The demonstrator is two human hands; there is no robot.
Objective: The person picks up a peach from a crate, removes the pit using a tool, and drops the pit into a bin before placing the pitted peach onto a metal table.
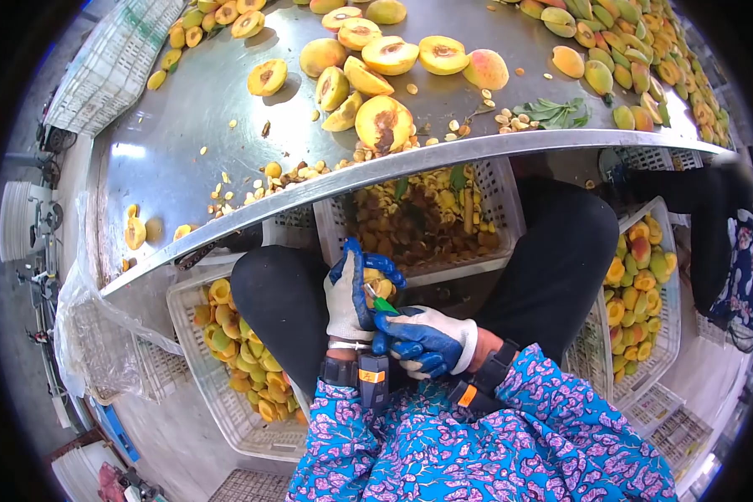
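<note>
My left hand point(349, 303), in a white glove with blue coating, is closed around a yellow peach piece point(382, 286), partly hidden by the fingers. My right hand point(433, 339), gloved the same way, grips a small tool with a green handle point(384, 305). Its thin metal tip points up and left against my left palm, close to the peach. Both hands are held together above my lap, between my knees. Beyond them, under the table edge, a white crate point(510, 197) contains brown and yellow peach scraps.
The metal table point(192, 109) carries halved peaches point(391, 55), loose pits point(510, 122) and a large peach heap point(636, 50). White crates of peach halves stand at my left point(247, 435) and right point(663, 351). Another person's dark-clothed leg point(704, 243) is at the right.
</note>
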